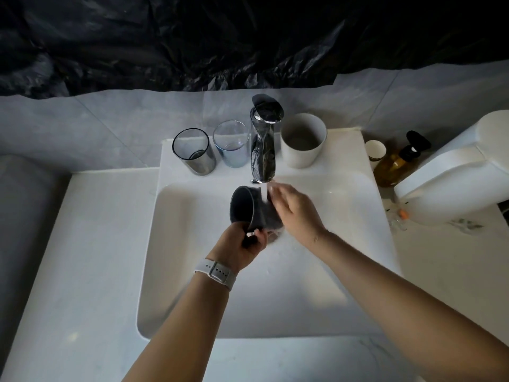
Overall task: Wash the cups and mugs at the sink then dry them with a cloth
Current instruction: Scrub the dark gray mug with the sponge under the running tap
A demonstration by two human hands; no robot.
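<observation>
Setting. Crumpled black plastic sheeting [192, 37] covers the upper wall from 10 to 2 o'clock. Below it, grey stone-look wall tiles [82, 125] run across the view. A white marbled countertop [82, 244] spans 7 to 4 o'clock, brighter at 5 o'clock. At 3 o'clock stands a white toilet cistern [454, 172]. The lighting is dim and cool.

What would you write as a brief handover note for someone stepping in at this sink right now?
Left hand grips the dark mug, tilted under the running tap. Right hand rubs the mug's outside, fingers straight. On the ledge behind the sink: smoked glass, clear glass, white cup. Done: mug being rinsed. Left: wash the others, dry all; no cloth in view.
</observation>
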